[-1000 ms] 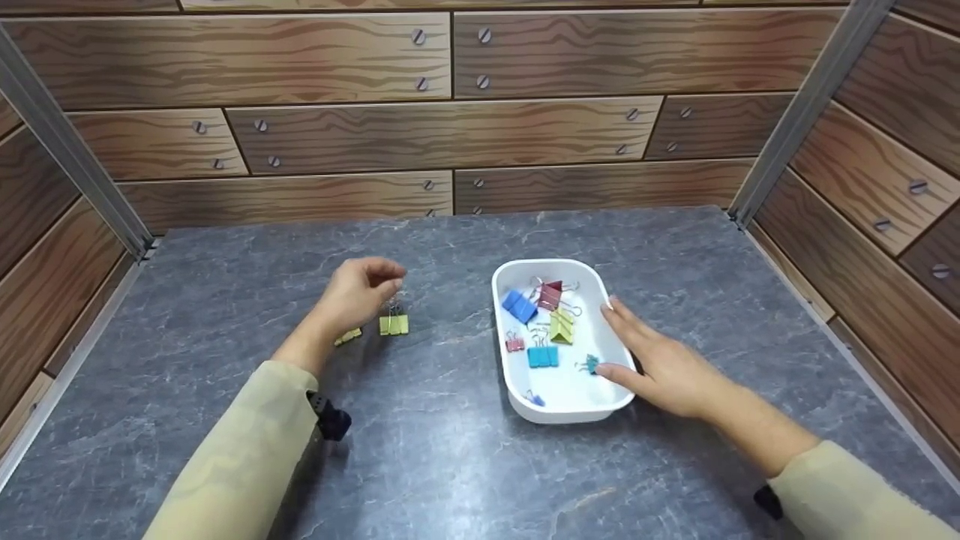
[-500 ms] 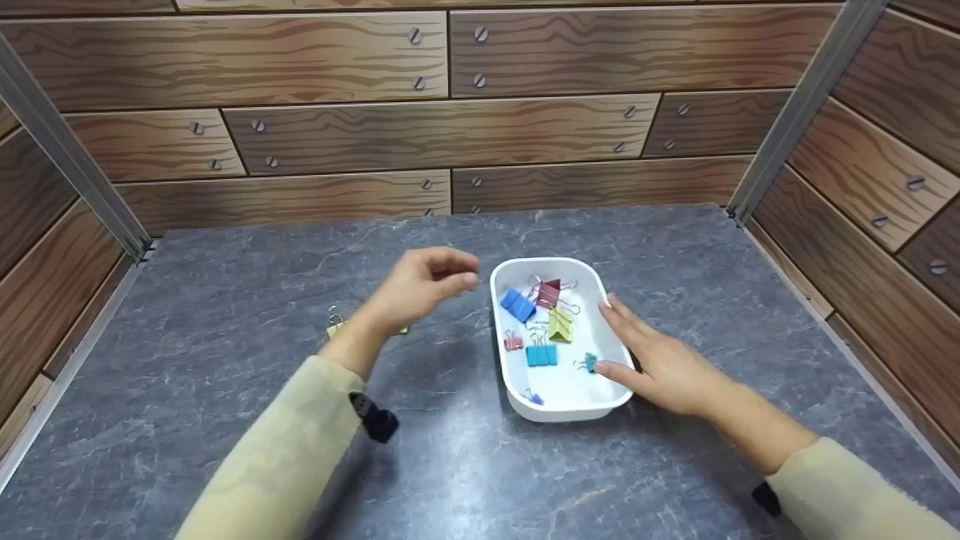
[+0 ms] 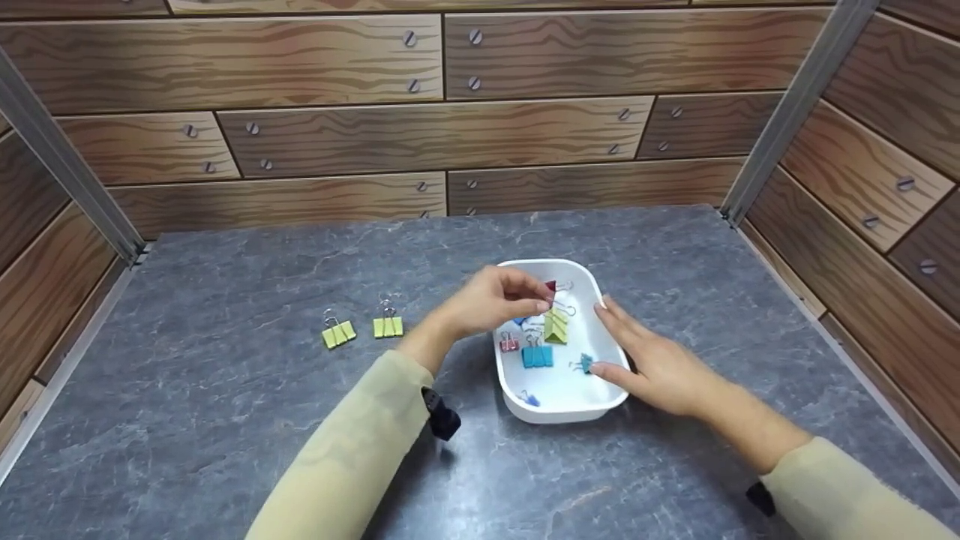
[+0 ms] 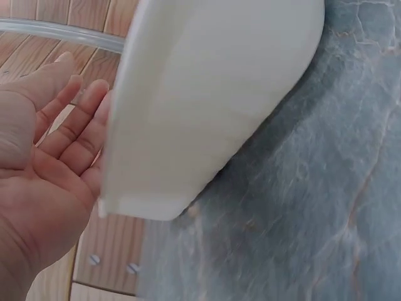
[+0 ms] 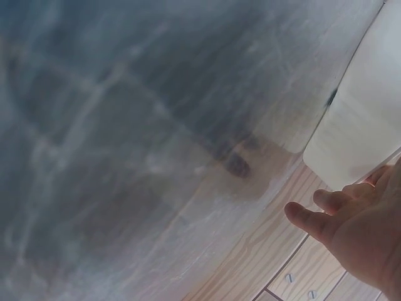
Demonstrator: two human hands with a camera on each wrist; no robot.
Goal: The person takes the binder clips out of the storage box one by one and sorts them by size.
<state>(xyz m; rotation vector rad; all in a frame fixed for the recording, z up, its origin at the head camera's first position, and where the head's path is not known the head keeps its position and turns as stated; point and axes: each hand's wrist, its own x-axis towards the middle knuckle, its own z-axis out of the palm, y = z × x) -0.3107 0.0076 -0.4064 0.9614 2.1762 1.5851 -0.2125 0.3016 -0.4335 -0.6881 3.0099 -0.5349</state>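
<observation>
My left hand (image 3: 495, 300) hovers over the far left part of a white tray (image 3: 574, 396), thumb and fingers apart and loosely bent near a red binder clip (image 3: 551, 286) and a yellow binder clip (image 3: 556, 330). In the left wrist view no clip shows in that hand (image 4: 53, 163). A blue binder clip (image 3: 519, 321) is mostly hidden beneath it. My right hand (image 3: 664, 373) rests with extended fingers along the tray's right rim, its thumb by a small teal clip (image 3: 586, 364). Left of the tray, two yellow binder clips (image 3: 339, 334) lie on the table.
Nearer in the tray lie a larger teal clip (image 3: 537, 356), a small red clip (image 3: 509, 343) and a small blue clip (image 3: 530, 399). The grey marbled table (image 3: 225, 420) is bounded by wood-patterned walls (image 3: 330, 139) at the back and sides.
My left hand has moved right, from the yellow clips on the table to above the tray. Both those clips are now uncovered. My right hand has stayed at the tray.
</observation>
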